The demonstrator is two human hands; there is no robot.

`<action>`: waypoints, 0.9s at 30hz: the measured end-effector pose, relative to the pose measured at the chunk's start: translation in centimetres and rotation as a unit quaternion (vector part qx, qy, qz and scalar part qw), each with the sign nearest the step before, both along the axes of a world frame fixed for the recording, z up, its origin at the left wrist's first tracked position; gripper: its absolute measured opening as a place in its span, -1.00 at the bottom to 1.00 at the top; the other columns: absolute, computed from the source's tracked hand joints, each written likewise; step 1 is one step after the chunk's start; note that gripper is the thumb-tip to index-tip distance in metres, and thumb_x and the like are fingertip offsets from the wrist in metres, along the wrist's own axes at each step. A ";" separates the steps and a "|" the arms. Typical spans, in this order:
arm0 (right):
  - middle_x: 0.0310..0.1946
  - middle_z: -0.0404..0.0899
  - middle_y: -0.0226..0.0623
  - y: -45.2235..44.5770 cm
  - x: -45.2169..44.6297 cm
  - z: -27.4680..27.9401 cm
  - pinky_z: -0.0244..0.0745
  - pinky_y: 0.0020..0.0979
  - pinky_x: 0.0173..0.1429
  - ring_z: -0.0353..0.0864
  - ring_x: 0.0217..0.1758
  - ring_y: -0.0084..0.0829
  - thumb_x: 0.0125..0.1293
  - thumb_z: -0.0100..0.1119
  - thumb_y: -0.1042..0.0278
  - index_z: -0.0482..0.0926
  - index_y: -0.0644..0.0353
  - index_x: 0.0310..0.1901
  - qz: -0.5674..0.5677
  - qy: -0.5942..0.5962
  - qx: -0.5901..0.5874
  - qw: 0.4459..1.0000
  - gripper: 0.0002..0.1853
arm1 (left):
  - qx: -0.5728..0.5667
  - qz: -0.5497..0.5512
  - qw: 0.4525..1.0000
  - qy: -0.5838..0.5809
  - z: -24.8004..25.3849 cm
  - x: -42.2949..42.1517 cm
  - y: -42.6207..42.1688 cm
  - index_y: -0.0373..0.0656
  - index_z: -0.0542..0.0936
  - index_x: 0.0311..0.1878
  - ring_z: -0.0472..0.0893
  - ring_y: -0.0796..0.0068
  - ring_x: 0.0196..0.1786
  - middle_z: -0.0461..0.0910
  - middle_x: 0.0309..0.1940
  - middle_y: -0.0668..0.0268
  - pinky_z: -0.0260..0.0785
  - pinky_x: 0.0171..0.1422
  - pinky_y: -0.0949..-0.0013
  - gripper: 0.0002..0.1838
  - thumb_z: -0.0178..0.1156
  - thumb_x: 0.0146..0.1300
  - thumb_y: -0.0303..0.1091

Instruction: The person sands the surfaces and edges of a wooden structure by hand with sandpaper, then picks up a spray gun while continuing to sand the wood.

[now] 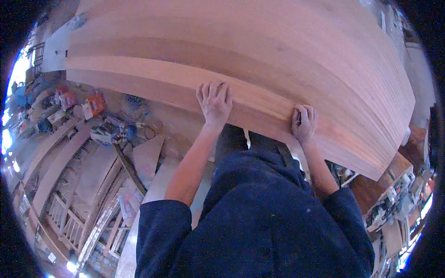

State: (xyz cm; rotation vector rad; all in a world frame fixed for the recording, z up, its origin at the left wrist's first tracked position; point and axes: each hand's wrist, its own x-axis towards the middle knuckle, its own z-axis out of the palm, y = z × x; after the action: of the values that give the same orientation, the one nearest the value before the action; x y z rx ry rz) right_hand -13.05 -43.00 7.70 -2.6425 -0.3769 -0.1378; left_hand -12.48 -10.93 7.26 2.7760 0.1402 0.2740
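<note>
A wide stack or row of reddish-brown wooden boards (pixel 241 55) stretches across the upper view in front of me, with long parallel lines running to the right end. My left hand (pixel 215 103) rests on the boards near the edge closest to my body, its fingers bent but apart and nothing visible in them. Further right, my right hand (pixel 305 123) lies on the same near boards with its fingers curled closed. A dark patch shows between its thumb and fingers; whether that is a small object or shadow is unclear.
On the left floor are an orange-red box-like thing (pixel 95 104), a power tool with cables (pixel 109 133), and curved wooden pieces (pixel 62 157). A brown wooden block or cabinet (pixel 375 183) stands at the right, beside cluttered small items.
</note>
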 end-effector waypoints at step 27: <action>-0.17 0.53 -0.21 -0.2 -0.4 -0.1 0.46 -0.11 0.07 0.54 -0.04 -0.09 0.29 0.25 0.33 0.59 0.08 -0.07 -0.016 -0.009 0.036 0.999 -0.80 | 0.012 0.014 0.999 0.048 1.0 -1.2 -0.2 -0.10 0.64 0.18 0.43 -0.01 0.30 0.49 0.25 0.17 0.26 0.43 -0.05 -0.64 0.24 0.33 -0.32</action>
State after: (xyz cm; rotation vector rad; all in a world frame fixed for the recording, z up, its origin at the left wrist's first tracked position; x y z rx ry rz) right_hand -13.48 -43.20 7.60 -2.5790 -0.3284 -0.1817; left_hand -13.70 -11.15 8.29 2.8138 0.2003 0.1512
